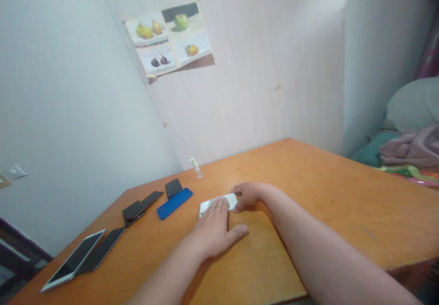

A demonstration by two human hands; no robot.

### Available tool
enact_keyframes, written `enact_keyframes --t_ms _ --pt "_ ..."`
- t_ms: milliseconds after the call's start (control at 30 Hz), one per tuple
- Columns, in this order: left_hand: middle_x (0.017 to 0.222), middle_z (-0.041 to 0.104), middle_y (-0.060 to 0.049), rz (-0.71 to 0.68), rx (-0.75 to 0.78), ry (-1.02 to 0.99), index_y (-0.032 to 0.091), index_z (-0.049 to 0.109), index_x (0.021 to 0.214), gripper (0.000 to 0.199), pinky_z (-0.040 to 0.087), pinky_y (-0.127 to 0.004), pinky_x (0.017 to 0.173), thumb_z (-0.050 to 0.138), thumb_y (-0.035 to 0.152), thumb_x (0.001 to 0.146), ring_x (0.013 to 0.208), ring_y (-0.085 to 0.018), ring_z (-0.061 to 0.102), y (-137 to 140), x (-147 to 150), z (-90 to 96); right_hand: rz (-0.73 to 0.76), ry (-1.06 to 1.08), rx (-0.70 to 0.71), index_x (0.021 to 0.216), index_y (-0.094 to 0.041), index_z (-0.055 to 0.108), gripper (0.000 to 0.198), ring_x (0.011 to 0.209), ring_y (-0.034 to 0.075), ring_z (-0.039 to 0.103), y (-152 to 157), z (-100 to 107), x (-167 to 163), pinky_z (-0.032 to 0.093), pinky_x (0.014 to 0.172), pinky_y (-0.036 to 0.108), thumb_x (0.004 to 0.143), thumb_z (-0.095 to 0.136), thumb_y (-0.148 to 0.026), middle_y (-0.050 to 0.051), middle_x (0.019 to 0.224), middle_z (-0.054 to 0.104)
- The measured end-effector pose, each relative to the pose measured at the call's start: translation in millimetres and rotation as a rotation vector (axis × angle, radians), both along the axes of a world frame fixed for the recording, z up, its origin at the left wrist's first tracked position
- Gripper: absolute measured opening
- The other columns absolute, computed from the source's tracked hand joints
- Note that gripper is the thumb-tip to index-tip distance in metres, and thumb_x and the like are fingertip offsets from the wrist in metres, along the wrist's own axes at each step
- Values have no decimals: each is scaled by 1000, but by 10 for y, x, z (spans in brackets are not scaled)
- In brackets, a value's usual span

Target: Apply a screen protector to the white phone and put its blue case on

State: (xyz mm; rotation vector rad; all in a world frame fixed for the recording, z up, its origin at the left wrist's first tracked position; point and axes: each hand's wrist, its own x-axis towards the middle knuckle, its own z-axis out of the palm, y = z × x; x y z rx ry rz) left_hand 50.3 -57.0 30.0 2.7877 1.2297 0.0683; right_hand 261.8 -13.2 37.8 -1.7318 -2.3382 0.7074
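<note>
A white phone [206, 205] lies on the wooden table, with what looks like a camera spot at its left end. My left hand [215, 234] rests flat across the phone, fingers stretched out and thumb spread to the side. A greyish patch shows around its fingertips; whether it is a cloth or part of the phone I cannot tell. My right hand [249, 194] holds the phone's right end between thumb and fingers. Left of the phone lie a blue phone case [175, 203] and a small dark phone-like slab [173, 188].
Further left are stacked dark phones [139, 208], a white-framed tablet [77, 259] and another dark slab [104, 249]. A clear pump bottle [197, 168] stands near the wall at the back of the table [329, 190]. Bedding [414, 145] lies beyond the right edge.
</note>
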Motion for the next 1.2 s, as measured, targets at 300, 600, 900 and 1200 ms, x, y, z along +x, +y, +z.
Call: enact_keyframes --t_ms 300,600,900,1200 --pt "162 18 -17 -50 -4 3 10 23 156 103 20 -48 122 37 82 83 150 -36 15 31 -7 -24 -12 -23 11 98 -26 72 49 86 22 65 -27 31 -3 45 69 26 58 77 -54 1 94 73" --pt "159 30 -19 -68 24 -38 11 30 152 99 24 -49 120 35 82 83 147 -36 25 122 239 26 8 -23 29 101 -26 72 46 89 22 65 -4 -4 0 45 70 25 60 75 -48 1 97 73" --pt "161 22 -18 -74 4 -14 10 26 154 105 22 -51 121 39 84 80 149 -37 19 -63 69 4 2 -40 31 96 -25 73 43 84 21 65 14 -18 1 44 65 25 60 74 -49 1 93 74" --pt "158 30 -21 -44 33 -57 7 29 153 106 22 -49 121 36 85 80 147 -36 25 101 352 27 5 -54 23 105 -24 72 48 85 22 66 -66 51 -26 44 64 25 60 72 -42 3 98 74"
